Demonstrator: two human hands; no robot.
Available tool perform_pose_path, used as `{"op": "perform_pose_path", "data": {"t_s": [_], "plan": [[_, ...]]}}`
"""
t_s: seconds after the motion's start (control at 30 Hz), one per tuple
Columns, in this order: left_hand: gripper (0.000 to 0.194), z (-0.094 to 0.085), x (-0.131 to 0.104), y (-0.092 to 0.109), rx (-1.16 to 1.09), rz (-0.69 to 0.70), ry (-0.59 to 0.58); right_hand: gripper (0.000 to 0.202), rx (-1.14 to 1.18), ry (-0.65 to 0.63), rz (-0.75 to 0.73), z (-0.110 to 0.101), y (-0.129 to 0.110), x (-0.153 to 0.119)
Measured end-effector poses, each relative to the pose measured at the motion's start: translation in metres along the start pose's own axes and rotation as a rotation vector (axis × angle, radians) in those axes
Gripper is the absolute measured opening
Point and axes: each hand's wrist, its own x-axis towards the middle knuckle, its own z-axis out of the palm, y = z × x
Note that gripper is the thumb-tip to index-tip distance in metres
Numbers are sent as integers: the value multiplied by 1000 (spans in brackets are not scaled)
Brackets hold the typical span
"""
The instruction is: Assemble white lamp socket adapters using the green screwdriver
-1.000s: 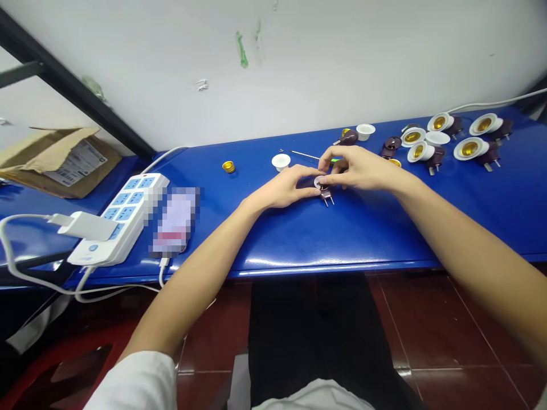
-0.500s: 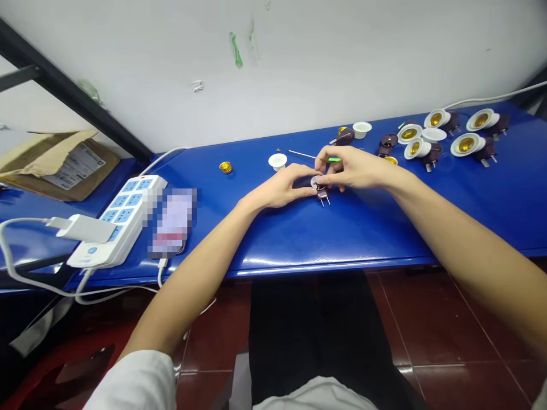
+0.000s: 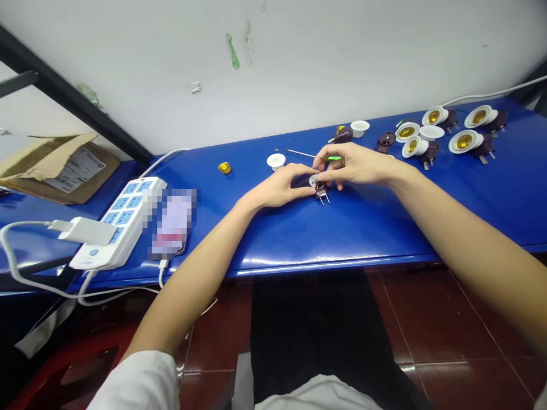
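Observation:
Between my hands is a dark brown plug base (image 3: pixel 322 194) with two metal prongs pointing toward me and a round, pale disc face. My left hand (image 3: pixel 284 187) grips it from the left, thumb and fingers around its edge. The thumb and fingers of my right hand (image 3: pixel 348 164) pinch at its top right; any small part between those fingertips is too small to make out. Just left of the hands lies a white ring cap (image 3: pixel 276 162), and farther left a gold threaded shell (image 3: pixel 224 168). A screwdriver (image 3: pixel 301 154) lies behind, its green handle partly hidden by my right hand.
Several assembled white and brown lamp sockets (image 3: pixel 465 141) stand at the right of the blue table (image 3: pixel 307 239). Behind are a brown base (image 3: pixel 344 135) and a white cap (image 3: pixel 359 128). At left are a power strip (image 3: pixel 123 222), a blurred phone (image 3: pixel 173 222) and a cardboard box (image 3: pixel 81 168).
The view has shifted slightly. The fingertips of my right hand have moved a little on the plug base, and more of its pale disc shows. Both hands remain around it.

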Motion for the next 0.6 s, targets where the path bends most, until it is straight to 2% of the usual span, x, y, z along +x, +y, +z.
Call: {"op": "perform_pose_path", "data": {"t_s": [0.07, 0.13, 0.2, 0.3, 0.37, 0.47, 0.6], "plan": [[52, -1, 0, -1, 6, -11, 5, 50, -7, 22, -18, -3, -1, -3], [56, -3, -1, 0, 21, -46, 19, 47, 15, 98, -30, -10, -2, -7], [57, -7, -3, 3, 37, -94, 42, 43, 59, 245, -30, -21, -2, -10], [54, -13, -4, 11, 49, -124, 98, 31, 127, 546, -12, -40, 3, -12], [51, -17, -4, 15, 30, -119, 169, 25, 142, 727, -1, -52, 9, -12], [47, -21, -3, 13, -5, -109, 327, 20, 66, 922, 47, -64, 19, -11], [45, -28, -2, -4, 108, -128, 558, 21, -24, 1030, 113, -72, 27, -13]]}}
